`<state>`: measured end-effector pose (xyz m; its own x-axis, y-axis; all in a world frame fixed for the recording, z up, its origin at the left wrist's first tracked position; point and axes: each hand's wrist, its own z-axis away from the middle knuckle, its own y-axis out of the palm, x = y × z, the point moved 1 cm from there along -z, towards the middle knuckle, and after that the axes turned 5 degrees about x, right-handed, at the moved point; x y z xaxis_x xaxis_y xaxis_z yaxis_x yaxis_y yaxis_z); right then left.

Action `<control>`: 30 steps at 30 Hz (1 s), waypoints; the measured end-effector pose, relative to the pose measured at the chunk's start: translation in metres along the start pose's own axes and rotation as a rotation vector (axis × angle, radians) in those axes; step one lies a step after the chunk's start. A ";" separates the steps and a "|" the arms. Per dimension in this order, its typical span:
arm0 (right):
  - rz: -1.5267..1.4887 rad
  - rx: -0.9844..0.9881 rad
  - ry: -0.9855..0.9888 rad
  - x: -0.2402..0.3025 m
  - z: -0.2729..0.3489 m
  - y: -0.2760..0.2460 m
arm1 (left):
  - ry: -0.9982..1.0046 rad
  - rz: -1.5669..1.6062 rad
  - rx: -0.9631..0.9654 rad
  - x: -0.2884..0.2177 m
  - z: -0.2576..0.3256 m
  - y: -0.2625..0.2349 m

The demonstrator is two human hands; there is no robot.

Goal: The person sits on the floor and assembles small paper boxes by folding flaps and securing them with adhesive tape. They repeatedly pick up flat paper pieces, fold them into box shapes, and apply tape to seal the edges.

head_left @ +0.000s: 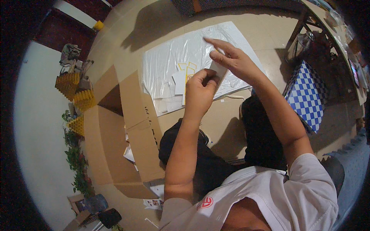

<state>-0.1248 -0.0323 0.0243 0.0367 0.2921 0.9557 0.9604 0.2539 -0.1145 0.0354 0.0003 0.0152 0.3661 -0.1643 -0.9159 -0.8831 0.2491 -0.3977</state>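
Both hands meet above the floor on one small white card piece point(218, 69). My left hand point(199, 91) pinches its lower edge with fingers curled. My right hand point(231, 57) grips its upper side, forefinger stretched out to the left. Beneath them a clear plastic sheet point(169, 57) is spread on the tan floor, with several white card pieces point(171, 92) and yellow-edged cut-outs point(187, 67) lying on it.
An open cardboard box point(131, 127) stands to the left, with papers beside it. Yellow folded paper shapes point(75, 92) and green leaves point(79, 165) line the left wall. A blue-and-white chequered bag point(308, 96) sits right, beside a wooden table leg point(298, 27).
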 end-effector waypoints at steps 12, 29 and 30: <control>-0.043 0.306 0.024 -0.002 0.012 -0.008 | -0.001 0.471 0.040 0.001 0.000 -0.003; -0.282 0.137 0.097 -0.005 0.019 -0.003 | 0.003 0.738 -0.114 -0.003 -0.006 0.003; -0.381 0.123 0.147 -0.003 0.021 0.003 | 0.015 0.765 -0.124 -0.003 -0.006 0.003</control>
<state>-0.1279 -0.0128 0.0154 -0.2670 0.0234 0.9634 0.8733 0.4286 0.2316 0.0304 -0.0045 0.0171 -0.3619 -0.0031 -0.9322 -0.9154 0.1904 0.3548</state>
